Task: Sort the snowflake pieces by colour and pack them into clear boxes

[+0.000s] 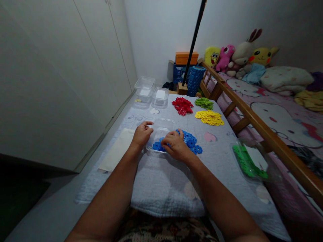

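In the middle of the frame, a clear container stands on the cloth-covered worktop, with some blue pieces (flat, flower-shaped discs) lying inside near its front edge. The left hand is at the container's left side, its fingers bent at the rim; whether they pinch the rim, I cannot tell. The right hand is over the container's right side, its fingers curled down towards the blue pieces; whether they grip any, I cannot tell. Just right of the container, partly behind that hand, is a blue pile. Farther up the frame, right of centre, are 3 more piles: a red pile, a light-green pile and a yellow pile. At the lower right, green pieces lie under clear plastic with a white label. A cream sheet lies left of centre, beside the left forearm.
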### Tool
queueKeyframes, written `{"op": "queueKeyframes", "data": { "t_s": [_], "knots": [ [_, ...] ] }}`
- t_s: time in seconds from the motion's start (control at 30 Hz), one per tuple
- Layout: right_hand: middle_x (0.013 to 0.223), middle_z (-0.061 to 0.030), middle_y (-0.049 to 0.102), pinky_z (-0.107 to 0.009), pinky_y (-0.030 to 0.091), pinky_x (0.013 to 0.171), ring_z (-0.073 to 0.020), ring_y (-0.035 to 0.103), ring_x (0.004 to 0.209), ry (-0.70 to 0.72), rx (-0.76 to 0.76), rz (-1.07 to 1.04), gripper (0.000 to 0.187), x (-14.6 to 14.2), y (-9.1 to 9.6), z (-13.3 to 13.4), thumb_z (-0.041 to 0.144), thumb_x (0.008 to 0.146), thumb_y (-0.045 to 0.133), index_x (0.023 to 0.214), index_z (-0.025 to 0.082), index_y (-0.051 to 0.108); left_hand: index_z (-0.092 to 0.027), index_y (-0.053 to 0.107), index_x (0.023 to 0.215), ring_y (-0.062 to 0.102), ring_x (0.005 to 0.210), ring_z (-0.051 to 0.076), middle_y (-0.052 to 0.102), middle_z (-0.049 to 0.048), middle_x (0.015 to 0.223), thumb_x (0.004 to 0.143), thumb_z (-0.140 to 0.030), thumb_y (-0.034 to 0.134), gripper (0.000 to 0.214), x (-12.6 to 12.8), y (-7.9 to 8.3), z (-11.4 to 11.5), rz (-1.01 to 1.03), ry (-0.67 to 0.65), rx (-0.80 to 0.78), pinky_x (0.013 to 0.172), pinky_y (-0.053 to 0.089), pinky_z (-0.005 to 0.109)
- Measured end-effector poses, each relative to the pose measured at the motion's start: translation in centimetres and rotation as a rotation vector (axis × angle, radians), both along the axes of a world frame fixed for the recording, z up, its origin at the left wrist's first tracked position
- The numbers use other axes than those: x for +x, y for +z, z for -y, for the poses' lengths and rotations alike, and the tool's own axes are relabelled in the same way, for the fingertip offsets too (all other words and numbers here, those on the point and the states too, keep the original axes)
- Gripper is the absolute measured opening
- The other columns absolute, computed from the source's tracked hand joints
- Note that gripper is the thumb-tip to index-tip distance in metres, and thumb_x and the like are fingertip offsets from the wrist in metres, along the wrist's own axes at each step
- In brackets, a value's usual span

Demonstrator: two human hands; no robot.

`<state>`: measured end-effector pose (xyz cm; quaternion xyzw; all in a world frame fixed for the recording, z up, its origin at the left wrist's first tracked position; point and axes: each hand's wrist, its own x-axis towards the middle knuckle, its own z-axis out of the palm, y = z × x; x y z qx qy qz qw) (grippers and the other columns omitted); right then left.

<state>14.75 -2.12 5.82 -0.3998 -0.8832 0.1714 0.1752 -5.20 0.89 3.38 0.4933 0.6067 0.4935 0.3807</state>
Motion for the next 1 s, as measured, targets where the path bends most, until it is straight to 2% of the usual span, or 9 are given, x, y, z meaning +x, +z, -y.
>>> {"op": "queueKeyframes", "data": {
  "t_s": [0.1, 0.17, 0.3, 0.43, 0.57, 0.63, 0.77, 1.0],
  "knots": [
    [0.109, -0.0043, 0.070, -0.064, 0.013, 0.117, -0.0256, 0.053, 0.116, -0.038, 0.042, -0.035, 0.013, 0.4, 0.2, -0.2, 0.020, 0.092, 0.062, 0.093, 0.026, 0.074, -0.016, 0.066, 0.104, 0.030, 0.048, 0.010, 0.036, -0.0083, 0.056, 0.065, -0.028, 0.060, 0.041, 0.0, 0.1, 0.0, -0.005, 0.002, -0.003, 0.048, 0.024, 0.023],
    [0.113, -0.0056, 0.069, -0.057, 0.019, 0.117, -0.0254, 0.053, 0.117, -0.090, 0.073, -0.097, 0.013, 1.2, 0.4, -0.6, 0.020, 0.091, 0.063, 0.093, 0.025, 0.075, -0.016, 0.066, 0.103, 0.030, 0.048, 0.011, 0.036, -0.0083, 0.056, 0.065, -0.028, 0.060, 0.041, 0.0, 0.0, 0.0, -0.008, 0.007, -0.008, 0.048, 0.024, 0.023],
    [0.113, -0.0081, 0.069, -0.045, 0.033, 0.107, -0.0255, 0.053, 0.114, -0.304, 0.127, -0.190, 0.015, 3.5, 0.2, -2.1, 0.020, 0.090, 0.061, 0.093, 0.023, 0.075, -0.016, 0.066, 0.103, 0.031, 0.049, 0.011, 0.034, -0.0085, 0.056, 0.065, -0.028, 0.060, 0.041, -0.1, -0.1, -0.1, 0.004, 0.003, -0.009, 0.048, 0.023, 0.023],
    [0.124, -0.0093, 0.068, -0.049, 0.031, 0.107, -0.0293, 0.050, 0.119, -0.477, 0.113, -0.097, 0.023, 5.0, -1.2, -3.4, 0.024, 0.091, 0.057, 0.106, 0.024, 0.075, -0.015, 0.066, 0.103, 0.031, 0.049, 0.010, 0.035, -0.0083, 0.056, 0.065, -0.027, 0.060, 0.040, -0.1, 0.0, 0.0, 0.007, 0.010, -0.008, 0.048, 0.023, 0.023],
    [0.151, -0.0096, 0.055, -0.057, 0.024, 0.114, -0.0346, 0.041, 0.135, -0.525, 0.052, 0.144, 0.040, 4.6, -2.5, -3.6, 0.028, 0.092, 0.054, 0.129, 0.024, 0.068, -0.015, 0.066, 0.104, 0.032, 0.049, 0.010, 0.036, -0.0083, 0.057, 0.065, -0.028, 0.060, 0.041, 0.0, 0.0, 0.1, 0.016, 0.009, -0.002, 0.048, 0.023, 0.023],
    [0.157, -0.0086, 0.049, -0.060, 0.021, 0.116, -0.0358, 0.036, 0.140, -0.530, 0.029, 0.235, 0.044, 4.1, -2.7, -3.5, 0.028, 0.093, 0.052, 0.134, 0.024, 0.065, -0.015, 0.066, 0.104, 0.032, 0.049, 0.010, 0.035, -0.0085, 0.056, 0.065, -0.028, 0.060, 0.041, 0.0, 0.0, 0.1, 0.025, 0.006, -0.001, 0.048, 0.024, 0.023],
    [0.154, -0.0075, 0.051, -0.062, 0.019, 0.116, -0.0363, 0.035, 0.141, -0.531, 0.026, 0.283, 0.039, 3.8, -2.7, -3.5, 0.029, 0.094, 0.051, 0.129, 0.026, 0.069, -0.015, 0.066, 0.103, 0.032, 0.049, 0.011, 0.035, -0.0085, 0.056, 0.065, -0.028, 0.060, 0.041, -0.1, 0.1, 0.0, 0.027, 0.013, -0.001, 0.048, 0.023, 0.023],
    [0.127, -0.0097, 0.067, -0.058, 0.020, 0.114, -0.0321, 0.044, 0.127, -0.530, 0.142, 0.135, 0.022, 4.2, -3.2, -3.6, 0.028, 0.096, 0.059, 0.106, 0.025, 0.077, -0.014, 0.066, 0.103, 0.032, 0.050, 0.010, 0.036, -0.0083, 0.057, 0.064, -0.027, 0.060, 0.041, 0.0, 0.2, 0.0, 0.027, 0.019, -0.003, 0.049, 0.023, 0.023]
  ]
}}
